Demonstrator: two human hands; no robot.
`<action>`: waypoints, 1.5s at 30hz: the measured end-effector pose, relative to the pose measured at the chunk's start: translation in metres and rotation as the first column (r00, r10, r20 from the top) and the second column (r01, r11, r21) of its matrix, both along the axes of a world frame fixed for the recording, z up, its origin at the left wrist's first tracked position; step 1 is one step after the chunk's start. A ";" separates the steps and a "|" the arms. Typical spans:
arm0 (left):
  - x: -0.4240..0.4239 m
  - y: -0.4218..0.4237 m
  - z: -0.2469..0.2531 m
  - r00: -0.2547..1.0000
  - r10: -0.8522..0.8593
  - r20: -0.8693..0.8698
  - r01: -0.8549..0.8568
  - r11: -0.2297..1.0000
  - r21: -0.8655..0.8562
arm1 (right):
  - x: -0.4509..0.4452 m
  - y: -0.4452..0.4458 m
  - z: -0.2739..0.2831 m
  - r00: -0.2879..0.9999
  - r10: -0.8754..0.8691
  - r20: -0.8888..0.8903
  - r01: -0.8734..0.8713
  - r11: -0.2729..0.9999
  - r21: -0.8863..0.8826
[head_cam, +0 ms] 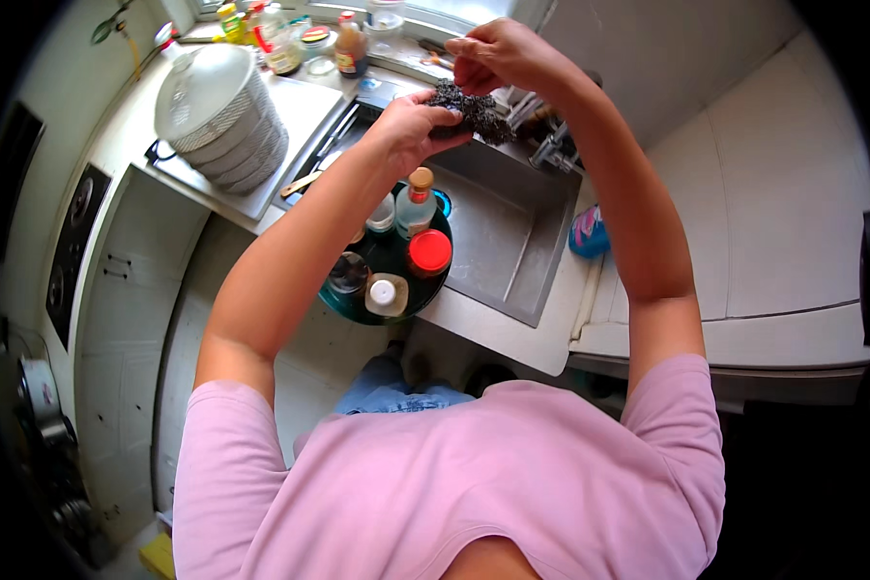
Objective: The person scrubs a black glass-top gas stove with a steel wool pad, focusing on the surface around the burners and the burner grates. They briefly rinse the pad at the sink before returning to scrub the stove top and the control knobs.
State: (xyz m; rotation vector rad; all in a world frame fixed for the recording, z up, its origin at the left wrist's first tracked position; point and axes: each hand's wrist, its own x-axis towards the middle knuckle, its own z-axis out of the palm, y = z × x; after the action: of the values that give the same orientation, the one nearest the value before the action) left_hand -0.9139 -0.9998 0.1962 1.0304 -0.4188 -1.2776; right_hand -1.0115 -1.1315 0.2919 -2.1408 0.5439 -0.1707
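My left hand (413, 130) holds a dark, frizzy clump (489, 119) above the far left part of the steel sink (493, 217). The clump's material is unclear. Just over its far edge is my right hand (504, 54), fingers bent and drawn together; whether they grip a strand cannot be seen. Below my left forearm, a round dark green tray (435, 290) overlaps the sink's left side. It carries a clear bottle with a tan cap (415, 206), a red-lidded jar (430, 251), a white-capped bottle (386, 293) and other jars, partly hidden by my arm.
A chrome faucet (553, 151) rises behind the sink's right side. A blue bottle (589, 232) stands at the right edge. On the left counter is a large woven-sided container (225, 123) with a pale lid. Several bottles, including a brown sauce bottle (351, 47), line the windowsill.
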 end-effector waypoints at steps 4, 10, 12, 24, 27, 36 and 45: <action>0.045 0.033 0.012 0.987 0.159 -0.026 -0.161 0.984 -0.082 | 0.061 0.039 0.020 0.996 0.078 0.032 -0.076 0.995 -0.064; 0.125 0.163 0.030 0.925 0.377 -0.043 -0.379 0.915 -0.136 | 0.166 0.136 0.030 0.918 0.345 0.195 -0.380 0.905 0.191; 0.152 0.215 0.033 0.886 0.460 -0.059 -0.464 0.875 -0.138 | 0.203 0.181 0.029 0.866 0.380 0.325 -0.456 0.866 0.203; 0.350 0.591 0.025 0.416 0.903 -0.112 -0.907 0.402 -0.128 | 0.444 0.538 -0.149 0.781 0.276 0.560 -0.561 -0.082 0.824; 0.401 0.669 0.020 0.283 0.956 -0.078 -0.958 0.279 -0.068 | 0.496 0.639 -0.158 0.718 0.343 0.605 -0.554 -0.244 0.796; 0.537 0.816 0.001 0.170 0.982 0.082 -0.983 0.163 0.085 | 0.671 0.822 -0.173 0.696 0.414 0.587 -0.500 -0.308 0.810; 0.700 0.933 -0.028 0.363 0.839 0.405 -0.912 0.231 0.340 | 0.894 0.903 -0.218 0.775 0.429 0.465 -0.343 -0.332 0.879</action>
State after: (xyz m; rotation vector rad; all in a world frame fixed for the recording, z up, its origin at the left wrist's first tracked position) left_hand -0.2143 -0.0671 0.1685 1.5030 0.4807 -0.1982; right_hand -0.1179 -0.2285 0.0736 -0.4980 -0.2019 0.6128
